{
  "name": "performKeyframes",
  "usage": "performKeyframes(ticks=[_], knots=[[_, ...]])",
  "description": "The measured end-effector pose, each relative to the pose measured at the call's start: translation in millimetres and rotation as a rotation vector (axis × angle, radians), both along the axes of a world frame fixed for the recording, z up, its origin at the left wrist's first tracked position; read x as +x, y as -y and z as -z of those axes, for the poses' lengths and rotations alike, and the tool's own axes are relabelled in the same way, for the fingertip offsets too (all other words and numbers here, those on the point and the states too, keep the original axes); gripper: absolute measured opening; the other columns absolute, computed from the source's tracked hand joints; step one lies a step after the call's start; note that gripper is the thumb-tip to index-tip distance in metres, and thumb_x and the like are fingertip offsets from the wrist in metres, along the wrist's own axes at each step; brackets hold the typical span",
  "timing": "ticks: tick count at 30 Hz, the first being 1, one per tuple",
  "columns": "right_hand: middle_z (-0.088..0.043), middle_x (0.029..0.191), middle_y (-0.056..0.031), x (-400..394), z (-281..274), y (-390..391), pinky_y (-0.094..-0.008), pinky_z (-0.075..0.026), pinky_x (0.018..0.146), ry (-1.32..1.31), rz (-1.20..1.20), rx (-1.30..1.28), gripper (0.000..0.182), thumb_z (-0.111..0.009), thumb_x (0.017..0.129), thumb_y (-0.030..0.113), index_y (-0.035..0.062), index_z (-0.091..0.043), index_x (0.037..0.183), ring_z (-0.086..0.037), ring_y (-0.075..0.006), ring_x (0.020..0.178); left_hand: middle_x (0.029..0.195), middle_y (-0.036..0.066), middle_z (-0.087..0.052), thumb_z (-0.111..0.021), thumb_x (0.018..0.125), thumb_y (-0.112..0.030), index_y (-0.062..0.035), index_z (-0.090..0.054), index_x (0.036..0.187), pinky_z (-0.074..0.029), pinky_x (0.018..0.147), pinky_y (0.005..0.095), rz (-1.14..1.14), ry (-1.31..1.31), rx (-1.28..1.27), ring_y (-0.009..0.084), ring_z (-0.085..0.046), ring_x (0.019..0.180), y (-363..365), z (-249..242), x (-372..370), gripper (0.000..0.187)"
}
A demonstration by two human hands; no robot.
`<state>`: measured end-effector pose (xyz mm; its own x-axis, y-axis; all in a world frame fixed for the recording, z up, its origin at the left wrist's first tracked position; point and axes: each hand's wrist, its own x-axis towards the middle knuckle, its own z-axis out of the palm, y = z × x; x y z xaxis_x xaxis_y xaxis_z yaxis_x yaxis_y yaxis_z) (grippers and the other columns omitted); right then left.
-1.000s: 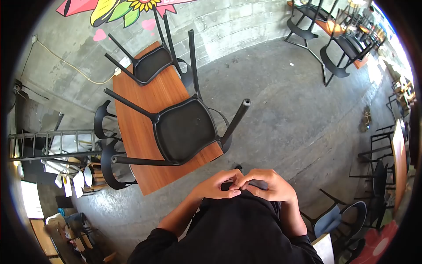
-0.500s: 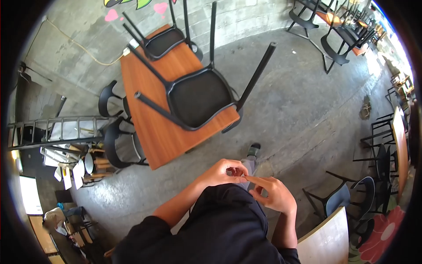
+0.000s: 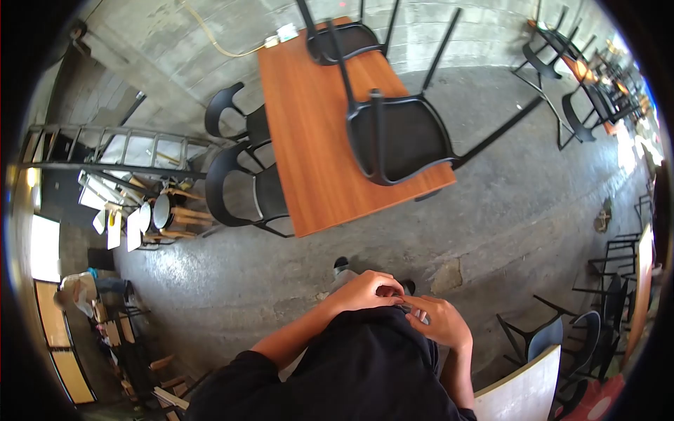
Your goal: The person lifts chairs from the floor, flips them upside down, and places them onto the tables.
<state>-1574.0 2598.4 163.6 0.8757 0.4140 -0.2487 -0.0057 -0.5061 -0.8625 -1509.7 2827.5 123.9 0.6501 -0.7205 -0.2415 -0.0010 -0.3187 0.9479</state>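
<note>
The left hand (image 3: pixel 365 291) and right hand (image 3: pixel 441 321) are meeting fingertip to fingertip at the black shirt (image 3: pixel 365 372), fingers curled, holding nothing I can make out.

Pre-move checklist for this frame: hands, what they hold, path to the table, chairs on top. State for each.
1. Left hand in view, fingers curled in front of the body: ok.
2. Right hand in view, fingertips meeting the left: ok.
3. Anything held between the fingers: cannot tell, too small.
4. Concrete floor between the feet and the wooden table has no obstacle: ok.
5. Upturned chair resting on the table, seat down, legs up: ok; a leg juts past the edge.
6. Tabletop free for use: not ok, two chairs sit on it.
</note>
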Motion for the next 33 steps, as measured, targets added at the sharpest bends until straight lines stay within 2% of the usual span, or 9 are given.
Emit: performKeyframes(ticks=[6, 10, 14, 16, 22, 29, 32, 33], knots=[[-0.067, 0.082, -0.0087, 53, 6, -145, -0.0394, -0.053, 0.070, 0.082, -0.262, -0.018, 0.029, -0.068, 0.083, 0.015, 0.0130, -0.071, 0.112, -0.066, -0.0288, 0.073, 0.078, 0.006, -0.062, -0.075, 0.087, -0.022, -0.0029, -0.073, 0.099, -0.046, 0.064, 0.0308, -0.295, 0.032, 0.023, 0.0159, -0.058, 0.068, -151, 7, -16, 0.023], [-0.065, 0.083, -0.0089, 76, 40, -272, -0.0423, -0.052, 0.073, 0.013, -0.372, -0.040, 0.024, -0.066, 0.085, 0.018, 0.0133, -0.072, 0.108, -0.066, -0.0301, 0.078, 0.079, 0.007, -0.063, -0.075, 0.085, -0.020, -0.0058, -0.072, 0.100, -0.048, 0.064, 0.0321, -0.406, 0.152, 0.186, 0.0193, -0.061, 0.069, -276, 20, -19, 0.021], [-0.067, 0.085, -0.0076, 90, 59, -394, -0.0419, -0.051, 0.073, 0.217, -0.430, -0.056, 0.025, -0.067, 0.086, 0.020, 0.0132, -0.072, 0.110, -0.066, -0.0306, 0.080, 0.078, 0.007, -0.063, -0.075, 0.083, -0.016, -0.0058, -0.071, 0.100, -0.048, 0.063, 0.0323, -0.480, 0.241, 0.302, 0.0202, -0.060, 0.067, -384, 26, -22, 0.020], [-0.067, 0.086, -0.0085, 97, 60, -440, -0.0424, -0.052, 0.073, 0.206, -0.471, -0.035, 0.028, -0.067, 0.087, 0.021, 0.0136, -0.071, 0.113, -0.066, -0.0307, 0.082, 0.077, 0.007, -0.062, -0.074, 0.083, -0.013, -0.0057, -0.071, 0.101, -0.048, 0.063, 0.0327, -0.493, 0.214, 0.332, 0.0200, -0.059, 0.066, -429, 21, -19, 0.020], [-0.069, 0.094, -0.0119, 132, 74, -514, -0.0451, -0.052, 0.077, 0.158, -0.643, -0.109, 0.039, -0.064, 0.088, 0.023, 0.0153, -0.062, 0.127, -0.067, -0.0335, 0.087, 0.075, 0.006, -0.060, -0.073, 0.083, -0.011, -0.0074, -0.071, 0.102, -0.048, 0.063, 0.0323, -0.584, 0.191, 0.304, 0.0185, -0.058, 0.066, -511, 26, 6, 0.019], [-0.069, 0.112, -0.0156, 181, 129, -573, -0.0449, -0.052, 0.090, -0.024, -0.691, -0.476, 0.042, -0.060, 0.091, 0.029, 0.0157, -0.060, 0.130, -0.067, -0.0351, 0.101, 0.080, 0.004, -0.061, -0.071, 0.087, -0.013, -0.0110, -0.069, 0.105, -0.049, 0.066, 0.0328, -0.414, 0.228, 0.341, 0.0191, -0.061, 0.071, -567, 15, 82, 0.018], [-0.067, 0.118, -0.0163, 206, 146, -609, -0.0455, -0.051, 0.094, -0.013, -0.640, -0.364, 0.041, -0.060, 0.092, 0.030, 0.0150, -0.061, 0.130, -0.064, -0.0344, 0.108, 0.095, 0.005, -0.063, -0.070, 0.088, -0.017, -0.0120, -0.067, 0.112, -0.051, 0.074, 0.0329, -0.427, 0.207, 0.300, 0.0211, -0.064, 0.082, -625, 57, 128, 0.024], [-0.067, 0.118, -0.0163, 209, 151, -621, -0.0459, -0.050, 0.094, -0.049, -0.633, -0.326, 0.041, -0.060, 0.092, 0.031, 0.0144, -0.061, 0.130, -0.064, -0.0346, 0.109, 0.101, 0.005, -0.062, -0.070, 0.088, -0.018, -0.0124, -0.066, 0.113, -0.051, 0.078, 0.0347, -0.430, 0.176, 0.391, 0.0217, -0.064, 0.089, -644, 70, 136, 0.027]])
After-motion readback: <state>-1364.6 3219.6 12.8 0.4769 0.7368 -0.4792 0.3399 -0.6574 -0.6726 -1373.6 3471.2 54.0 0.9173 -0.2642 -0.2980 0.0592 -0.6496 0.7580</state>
